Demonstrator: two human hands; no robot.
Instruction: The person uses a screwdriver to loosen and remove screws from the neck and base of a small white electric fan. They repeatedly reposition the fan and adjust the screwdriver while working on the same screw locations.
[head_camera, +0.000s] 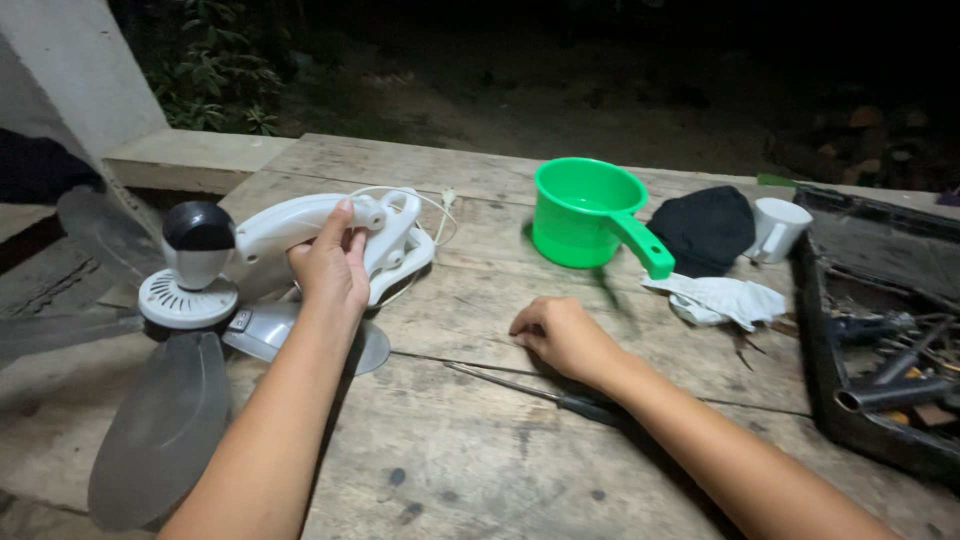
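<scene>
Your left hand (330, 265) is closed around the white neck of the fan (300, 235), which lies on its side at the left of the wooden table (480, 440). The fan's grey blades (165, 425) spread out over the table's left edge, and its thin white cord (440, 215) loops just behind the neck. Your right hand (560, 335) rests on the boards near the middle, fingers curled under and pressed to the wood; you cannot tell from here whether it holds anything. A screwdriver (545, 393) lies just in front of it, partly under your forearm.

Behind your right hand stands a green dipper (585, 210) with its handle pointing toward you. To its right sit a black cloth (708, 228), a white cup (780, 228) and a white rag (720, 298), close together. A black tray of tools (880, 330) fills the right edge and blocks movement that way.

The boards between your two hands are bare, and so is the near strip in front of you. The far edge drops into darkness.
</scene>
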